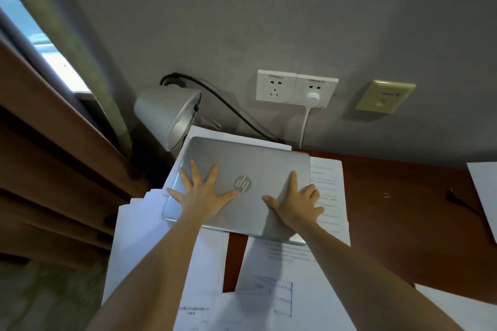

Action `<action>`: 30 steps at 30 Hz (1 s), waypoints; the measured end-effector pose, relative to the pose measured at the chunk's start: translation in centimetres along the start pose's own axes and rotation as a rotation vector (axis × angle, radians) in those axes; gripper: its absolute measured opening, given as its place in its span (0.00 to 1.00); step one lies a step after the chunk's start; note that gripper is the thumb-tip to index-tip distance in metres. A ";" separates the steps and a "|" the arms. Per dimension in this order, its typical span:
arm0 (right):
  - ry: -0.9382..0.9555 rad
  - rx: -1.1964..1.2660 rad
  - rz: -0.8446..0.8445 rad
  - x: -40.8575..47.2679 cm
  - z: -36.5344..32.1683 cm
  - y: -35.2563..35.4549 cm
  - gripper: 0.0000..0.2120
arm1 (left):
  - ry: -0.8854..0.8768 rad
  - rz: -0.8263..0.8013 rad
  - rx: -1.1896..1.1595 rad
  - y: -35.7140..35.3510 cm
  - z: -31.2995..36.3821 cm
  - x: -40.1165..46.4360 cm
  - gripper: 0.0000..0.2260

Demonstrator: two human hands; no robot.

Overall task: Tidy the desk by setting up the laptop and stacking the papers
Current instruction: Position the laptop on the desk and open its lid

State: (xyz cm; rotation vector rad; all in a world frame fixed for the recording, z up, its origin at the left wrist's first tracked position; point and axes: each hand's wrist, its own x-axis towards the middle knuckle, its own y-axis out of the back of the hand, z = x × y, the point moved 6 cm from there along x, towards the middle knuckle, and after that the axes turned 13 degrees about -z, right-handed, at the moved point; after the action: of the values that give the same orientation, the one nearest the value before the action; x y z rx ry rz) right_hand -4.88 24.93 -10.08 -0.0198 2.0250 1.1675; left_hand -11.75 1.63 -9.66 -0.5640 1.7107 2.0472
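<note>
Pressing both palms flat on the closed laptop, I am at the laptop step of the job, with the papers not yet stacked. My left hand lies spread on the lid, fingers splayed, grasping nothing. My right hand rests near the lid's right edge, forefinger stretched out and the other fingers curled over that edge; I cannot tell whether they grip it. The laptop sits shut on loose papers at the left end of the desk, close under the lamp and near the wall sockets. More sheets lie around and beneath it. Next, I judge, the lid must be raised or the machine lifted clear, and that calls for a firm hold at its edges so the sheets underneath do not slide off with it.
</note>
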 end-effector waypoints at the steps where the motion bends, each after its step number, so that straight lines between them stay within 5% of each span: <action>1: -0.013 0.013 0.020 0.0 -0.2 0.3 0.51 | 0.018 0.014 -0.040 0.2 0.0 0.2 0.46; 12: -0.118 0.536 -0.048 1.3 1.4 2.5 0.55 | 0.263 0.080 -0.310 2.4 -2.5 2.2 0.50; 23: -0.116 0.987 -0.127 3.3 3.4 2.9 0.16 | 0.338 0.163 -0.802 3.5 -5.7 4.1 0.37; 30: -0.095 1.081 -0.181 2.7 3.8 3.4 0.20 | 0.291 0.194 -0.860 5.1 -5.2 1.7 0.32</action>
State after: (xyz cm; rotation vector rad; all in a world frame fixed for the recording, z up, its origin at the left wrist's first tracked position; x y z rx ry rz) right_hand -5.66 30.68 -10.33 0.3686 2.2568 -0.1280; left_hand -15.72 -4.24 -7.27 -1.0154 0.9510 2.9383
